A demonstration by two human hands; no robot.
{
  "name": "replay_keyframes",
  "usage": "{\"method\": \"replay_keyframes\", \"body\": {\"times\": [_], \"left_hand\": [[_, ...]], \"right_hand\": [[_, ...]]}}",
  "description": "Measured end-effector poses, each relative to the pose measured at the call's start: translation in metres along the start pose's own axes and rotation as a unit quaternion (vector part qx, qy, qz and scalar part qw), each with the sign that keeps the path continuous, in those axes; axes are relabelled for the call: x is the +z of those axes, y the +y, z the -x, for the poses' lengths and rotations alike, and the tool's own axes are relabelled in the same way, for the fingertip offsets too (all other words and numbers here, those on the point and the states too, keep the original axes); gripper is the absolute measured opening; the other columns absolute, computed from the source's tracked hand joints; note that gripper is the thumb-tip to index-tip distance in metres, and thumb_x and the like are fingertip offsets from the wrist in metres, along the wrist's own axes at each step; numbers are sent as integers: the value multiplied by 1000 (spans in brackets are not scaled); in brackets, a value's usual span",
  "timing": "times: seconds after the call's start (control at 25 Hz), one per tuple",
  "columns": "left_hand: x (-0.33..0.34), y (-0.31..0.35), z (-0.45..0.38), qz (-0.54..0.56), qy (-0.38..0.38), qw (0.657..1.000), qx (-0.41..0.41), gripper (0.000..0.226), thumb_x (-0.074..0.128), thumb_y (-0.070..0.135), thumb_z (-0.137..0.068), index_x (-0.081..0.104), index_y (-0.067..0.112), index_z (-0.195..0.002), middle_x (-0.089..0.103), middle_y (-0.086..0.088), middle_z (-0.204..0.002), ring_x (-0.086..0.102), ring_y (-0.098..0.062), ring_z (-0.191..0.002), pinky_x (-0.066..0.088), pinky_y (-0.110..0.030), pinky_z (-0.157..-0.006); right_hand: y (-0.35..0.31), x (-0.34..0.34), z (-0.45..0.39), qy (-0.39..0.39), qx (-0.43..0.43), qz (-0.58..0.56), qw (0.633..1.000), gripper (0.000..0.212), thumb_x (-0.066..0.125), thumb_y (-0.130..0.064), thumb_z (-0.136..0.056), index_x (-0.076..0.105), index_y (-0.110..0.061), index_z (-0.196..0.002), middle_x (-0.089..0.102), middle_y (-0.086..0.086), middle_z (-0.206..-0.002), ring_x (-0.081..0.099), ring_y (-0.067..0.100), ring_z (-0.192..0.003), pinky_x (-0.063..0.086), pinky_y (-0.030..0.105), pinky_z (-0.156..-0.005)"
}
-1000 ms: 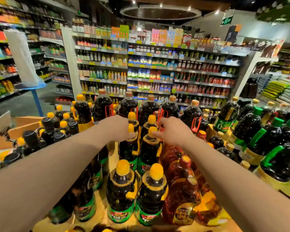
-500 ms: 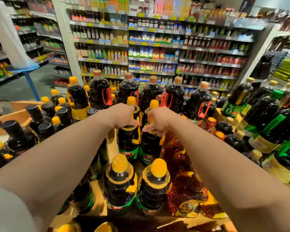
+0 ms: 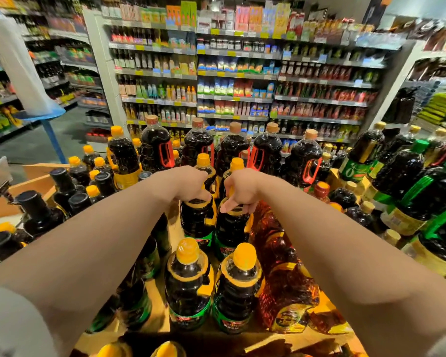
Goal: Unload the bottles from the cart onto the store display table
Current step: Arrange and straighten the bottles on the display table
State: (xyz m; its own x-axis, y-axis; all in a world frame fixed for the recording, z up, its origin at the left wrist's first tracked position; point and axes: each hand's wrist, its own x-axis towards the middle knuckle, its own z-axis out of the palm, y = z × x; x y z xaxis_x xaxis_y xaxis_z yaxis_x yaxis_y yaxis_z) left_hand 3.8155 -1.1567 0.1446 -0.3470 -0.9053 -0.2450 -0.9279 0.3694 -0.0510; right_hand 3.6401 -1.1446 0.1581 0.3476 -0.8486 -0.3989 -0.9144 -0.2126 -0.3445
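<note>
Head view looks down over both bare forearms reaching forward above a display table (image 3: pixel 162 313) crowded with bottles. Left hand (image 3: pixel 191 185) has its fingers curled round the neck of a dark bottle with a yellow handle (image 3: pixel 197 220), standing upright on the table. Right hand (image 3: pixel 240 189) grips the neck of a second such bottle (image 3: pixel 232 233) just beside the first, thumb pointing down toward its yellow collar. Two more yellow-capped bottles (image 3: pixel 188 287) stand side by side nearer the camera, with amber bottles (image 3: pixel 281 274) just to their right. Behind the hands runs a row of tall dark bottles with red handles (image 3: pixel 155 148). Green-capped bottles (image 3: pixel 407 176) crowd the right edge, black-capped bottles (image 3: pixel 36 215) the left. Store shelves (image 3: pixel 237 81) fill the background. No cart can be made out
</note>
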Motion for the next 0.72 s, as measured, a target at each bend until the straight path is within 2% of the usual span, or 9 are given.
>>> {"method": "replay_keyframes", "body": {"times": [0.08, 0.12, 0.28, 0.44, 0.52, 0.72], "left_hand": [[1, 1, 6, -1, -10, 1000, 3, 62, 49, 53, -96, 39, 8, -138, 60, -12, -117, 57, -28, -103, 50, -37, -83], [0, 2, 9, -3, -13, 1000, 8, 63, 49, 54, -96, 39, 8, -138, 60, -12, -119, 57, -28, -104, 50, -38, -85], [1, 7, 25, 5, -25, 999, 23, 51, 50, 52, -97, 47, 9, -124, 55, -2, -94, 54, -22, -87, 46, -33, -73], [-4, 15, 40, 19, -42, 999, 18, 52, 51, 51, -96, 45, 10, -128, 54, -2, -96, 53, -23, -90, 46, -34, -74], [-3, 19, 47, 20, -49, 998, 16, 53, 52, 51, -96, 44, 10, -130, 53, -2, -96, 53, -24, -91, 46, -34, -74], [5, 16, 55, 44, -60, 997, 17, 53, 53, 54, -94, 44, 14, -127, 59, -5, -86, 66, -30, -84, 57, -42, -74]], "right_hand": [[-3, 1, 3, -9, -5, 24, 1000, 55, 78, -35, -78, 49, -7, -116, 67, 15, -79, 69, 24, -62, 59, 33, -54], [-4, 2, 6, -14, -6, 22, 1000, 56, 77, -35, -79, 49, -7, -119, 67, 14, -79, 68, 24, -61, 59, 33, -55], [-5, 5, 15, -23, -6, 2, 1000, 62, 77, -31, -79, 47, -8, -128, 65, 12, -77, 66, 19, -57, 53, 25, -47], [-5, 9, 21, -18, -8, 10, 1000, 45, 79, -34, -77, 52, -9, -103, 65, 10, -68, 66, 22, -56, 53, 26, -48], [-6, 11, 25, -21, -8, 17, 1000, 44, 79, -35, -76, 54, -9, -103, 66, 12, -70, 66, 22, -57, 53, 26, -49], [-7, 14, 34, -23, -22, 39, 999, 48, 77, -34, -79, 55, -7, -111, 66, 13, -79, 67, 19, -56, 52, 24, -47]]}}
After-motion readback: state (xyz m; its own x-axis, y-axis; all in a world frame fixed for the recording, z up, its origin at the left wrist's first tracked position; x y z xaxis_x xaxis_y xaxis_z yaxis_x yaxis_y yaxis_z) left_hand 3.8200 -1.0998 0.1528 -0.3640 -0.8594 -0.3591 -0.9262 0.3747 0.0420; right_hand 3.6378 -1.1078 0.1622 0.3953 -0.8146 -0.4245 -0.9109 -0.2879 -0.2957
